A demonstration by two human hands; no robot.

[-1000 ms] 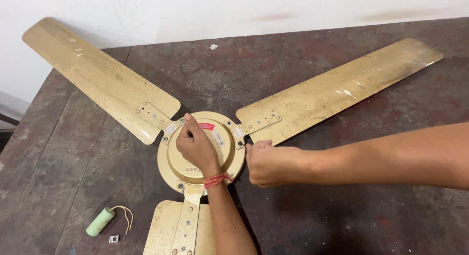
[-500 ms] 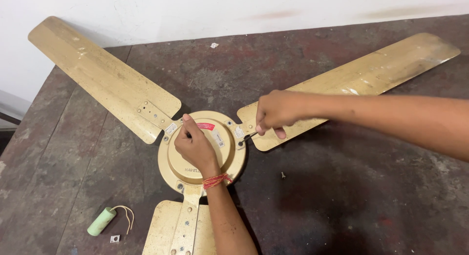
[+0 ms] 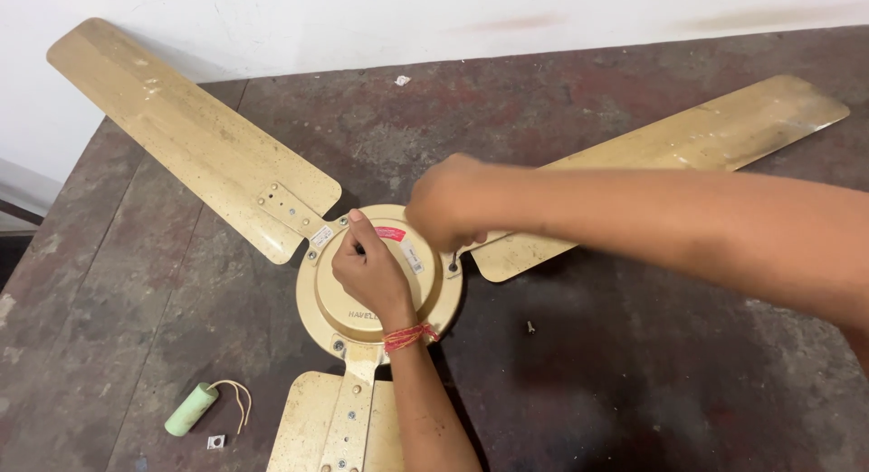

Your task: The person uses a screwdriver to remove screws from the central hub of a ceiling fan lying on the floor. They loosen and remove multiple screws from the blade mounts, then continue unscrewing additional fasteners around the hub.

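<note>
Ceiling fan [image 3: 362, 300], gold, three blades, lying flat on a dark worn table [image 3: 652, 363] with its round motor housing near the front edge. Left hand [image 3: 371, 271] rests on top of the housing, fingers curled loosely together; right hand [image 3: 445, 205] hovers over the housing's far rim, fingers bunched, though whether they pinch anything cannot be told. Green cylinder with wire leads [image 3: 192, 410] lies near the front left; small screw [image 3: 530, 326] lies to the right.
</note>
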